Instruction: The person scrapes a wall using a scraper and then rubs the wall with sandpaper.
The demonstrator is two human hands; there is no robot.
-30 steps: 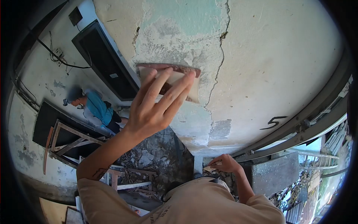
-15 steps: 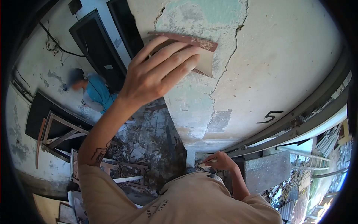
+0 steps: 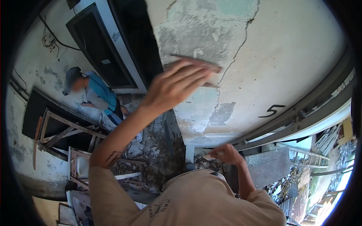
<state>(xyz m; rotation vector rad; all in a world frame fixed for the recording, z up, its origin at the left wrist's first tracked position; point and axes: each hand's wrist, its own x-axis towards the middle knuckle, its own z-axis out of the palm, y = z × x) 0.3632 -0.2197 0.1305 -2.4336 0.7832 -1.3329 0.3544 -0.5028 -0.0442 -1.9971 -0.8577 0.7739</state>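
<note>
My left hand (image 3: 171, 88) presses a curled sheet of sandpaper (image 3: 201, 64), reddish-brown on its rough side, against the cracked, peeling wall (image 3: 215, 35). The fingers lie over the sheet and hide most of it; motion blurs them a little. Low beside my waist, my right hand (image 3: 228, 154) is closed with its fingers bent. A small pale edge shows at its fingertips, too small to name. A long crack runs down the wall to the right of the sandpaper, and grey and pale green patches show where paint has come off.
A person (image 3: 100, 92) in a blue top and cap stands at the left by the far wall. Broken wooden frames (image 3: 47, 128) lean there. Rubble (image 3: 151, 156) covers the floor below. A grey slab (image 3: 267, 167) lies at the right, near a metal rail (image 3: 286, 122).
My left hand has moved down the wall with the sandpaper, which is now flatter under the fingers. My right hand has risen slightly. The other person has turned and lowered an arm.
</note>
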